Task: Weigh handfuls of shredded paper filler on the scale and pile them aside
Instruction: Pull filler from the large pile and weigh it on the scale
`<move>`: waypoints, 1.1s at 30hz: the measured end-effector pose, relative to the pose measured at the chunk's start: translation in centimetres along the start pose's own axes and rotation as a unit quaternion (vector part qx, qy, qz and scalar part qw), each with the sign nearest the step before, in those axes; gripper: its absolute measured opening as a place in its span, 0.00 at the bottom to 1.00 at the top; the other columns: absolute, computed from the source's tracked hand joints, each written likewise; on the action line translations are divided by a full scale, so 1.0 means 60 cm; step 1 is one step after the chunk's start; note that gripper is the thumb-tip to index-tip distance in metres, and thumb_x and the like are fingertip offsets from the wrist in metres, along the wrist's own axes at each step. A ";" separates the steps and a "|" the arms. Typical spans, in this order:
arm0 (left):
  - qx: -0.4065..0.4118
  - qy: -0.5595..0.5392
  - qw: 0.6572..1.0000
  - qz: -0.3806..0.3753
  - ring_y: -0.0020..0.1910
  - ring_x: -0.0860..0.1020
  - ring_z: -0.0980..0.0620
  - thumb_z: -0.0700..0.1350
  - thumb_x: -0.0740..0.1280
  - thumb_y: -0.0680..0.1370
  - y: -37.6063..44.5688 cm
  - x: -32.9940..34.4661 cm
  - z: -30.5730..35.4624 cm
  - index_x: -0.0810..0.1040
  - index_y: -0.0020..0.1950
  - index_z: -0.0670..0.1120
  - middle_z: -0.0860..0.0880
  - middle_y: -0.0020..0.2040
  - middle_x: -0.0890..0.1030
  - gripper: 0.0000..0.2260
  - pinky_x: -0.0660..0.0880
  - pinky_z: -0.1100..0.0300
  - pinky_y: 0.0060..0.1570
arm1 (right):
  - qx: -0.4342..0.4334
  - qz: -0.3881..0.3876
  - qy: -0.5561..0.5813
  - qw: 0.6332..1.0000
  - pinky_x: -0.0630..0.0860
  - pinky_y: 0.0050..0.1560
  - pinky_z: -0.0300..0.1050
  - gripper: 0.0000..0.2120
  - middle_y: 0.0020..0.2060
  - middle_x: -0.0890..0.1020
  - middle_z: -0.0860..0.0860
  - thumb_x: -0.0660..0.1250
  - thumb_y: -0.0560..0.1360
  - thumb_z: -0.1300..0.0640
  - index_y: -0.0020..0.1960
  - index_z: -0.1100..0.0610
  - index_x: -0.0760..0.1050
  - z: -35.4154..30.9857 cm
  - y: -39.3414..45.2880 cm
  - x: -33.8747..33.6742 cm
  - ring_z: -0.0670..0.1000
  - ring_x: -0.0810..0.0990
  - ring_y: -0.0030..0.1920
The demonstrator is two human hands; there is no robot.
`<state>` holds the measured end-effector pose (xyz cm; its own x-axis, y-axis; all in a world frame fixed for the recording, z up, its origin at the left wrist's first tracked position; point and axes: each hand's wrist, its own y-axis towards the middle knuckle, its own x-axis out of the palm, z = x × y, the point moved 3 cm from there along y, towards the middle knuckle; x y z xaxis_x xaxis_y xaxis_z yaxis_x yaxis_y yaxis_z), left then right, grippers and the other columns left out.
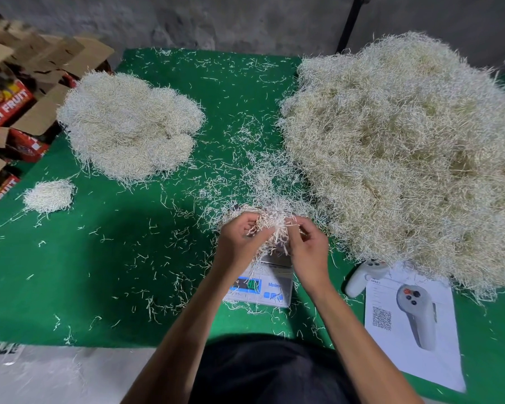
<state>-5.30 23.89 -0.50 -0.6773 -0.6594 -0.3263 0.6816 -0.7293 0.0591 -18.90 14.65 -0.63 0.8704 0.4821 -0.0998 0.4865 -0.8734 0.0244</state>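
A small digital scale (270, 285) with a lit green display sits near the table's front edge. Just above its platform, my left hand (239, 240) and my right hand (306, 243) both pinch one tuft of shredded paper filler (276, 221) between curled fingers. The hands and tuft hide most of the platform. A huge mound of filler (405, 147) covers the right side of the green table (114, 272). At the far left lies a broad pile of filler (129, 123), with a small separate handful (48, 195) in front of it.
Loose strands litter the green cloth, thickest between the scale and the mound. A white handheld controller (362, 278) and a printed sheet (411, 325) lie right of the scale. Open fruit cartons (15, 106) stand beyond the left edge. A dark pole (349, 21) rises at the back.
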 end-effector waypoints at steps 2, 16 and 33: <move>-0.020 -0.059 0.998 -0.002 0.30 0.75 0.65 0.47 0.77 0.73 0.004 -0.005 -0.008 0.80 0.48 0.57 0.61 0.33 0.79 0.09 0.72 0.72 0.30 | 0.014 0.006 0.001 1.000 0.58 0.24 0.40 0.08 0.25 0.70 0.44 0.64 0.84 0.53 0.51 0.49 0.82 -0.002 0.006 -0.001 0.45 0.61 0.24; -0.075 -0.141 0.985 -0.067 0.48 0.84 0.57 0.52 0.70 0.80 0.007 0.021 0.003 0.79 0.65 0.51 0.51 0.53 0.85 0.15 0.80 0.64 0.42 | 0.074 -0.070 0.044 0.994 0.68 0.27 0.39 0.13 0.29 0.74 0.48 0.61 0.85 0.49 0.48 0.56 0.76 -0.009 0.023 0.008 0.50 0.68 0.27; -0.116 -0.185 0.975 -0.039 0.26 0.69 0.56 0.44 0.68 0.81 0.017 0.004 -0.003 0.78 0.40 0.49 0.54 0.32 0.74 0.10 0.74 0.59 0.29 | 0.121 -0.083 0.048 0.988 0.79 0.59 0.54 0.20 0.39 0.86 0.55 0.71 0.75 0.35 0.57 0.49 0.82 -0.012 0.029 -0.006 0.53 0.85 0.37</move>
<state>-4.74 22.99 -0.68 -0.7533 -0.6561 0.0449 0.6396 -0.7468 -0.1821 -18.32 12.99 0.15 0.7887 0.6147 0.0135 0.6014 -0.7668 -0.2244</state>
